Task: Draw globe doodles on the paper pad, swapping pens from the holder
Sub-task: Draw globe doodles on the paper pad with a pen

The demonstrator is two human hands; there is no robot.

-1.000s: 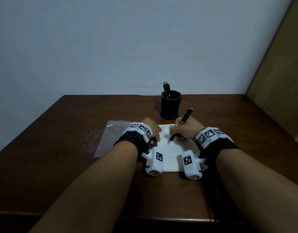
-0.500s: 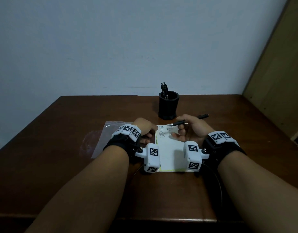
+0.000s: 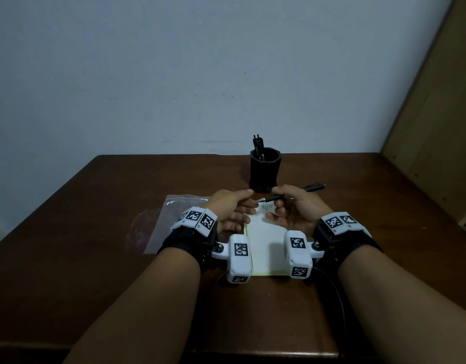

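Observation:
A white paper pad (image 3: 267,248) with a yellow-green edge lies on the brown table, small globe doodles (image 3: 266,206) at its top. My right hand (image 3: 296,208) grips a black pen (image 3: 292,194) held level above the pad, tip pointing left. My left hand (image 3: 233,208) hovers just left of the tip, fingers loosely curled, holding nothing I can see. Behind both hands stands the black pen holder (image 3: 265,171) with pens (image 3: 258,145) sticking up at its left side.
A clear plastic bag (image 3: 163,222) lies flat left of the pad. The table (image 3: 95,258) has a wall behind it and a wooden panel (image 3: 436,127) at the right. White tracker blocks hang from both wrist bands over the pad's lower corners.
The right hand lifted the pen off the paper and turned it level, tip to the left. My left hand rose from the pad's edge toward the pen tip.

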